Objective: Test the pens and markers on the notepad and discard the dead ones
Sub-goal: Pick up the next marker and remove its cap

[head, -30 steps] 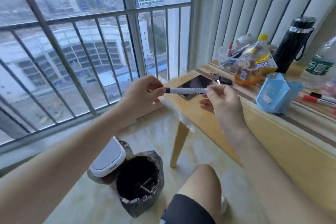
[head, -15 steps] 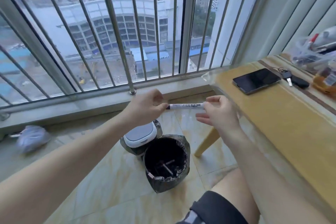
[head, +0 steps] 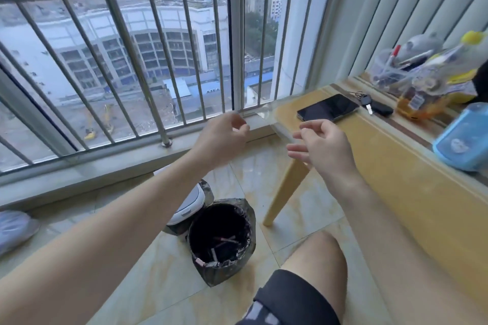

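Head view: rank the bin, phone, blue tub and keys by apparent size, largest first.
1. bin
2. blue tub, though the frame edge cuts part of it off
3. phone
4. keys, clearly smallest

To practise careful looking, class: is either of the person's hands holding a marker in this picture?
No, the left hand and the right hand are both empty, fingers loose and gripping nothing.

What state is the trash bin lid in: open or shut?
Open. The white lid leans back beside the black-lined bin, and discarded pens show inside.
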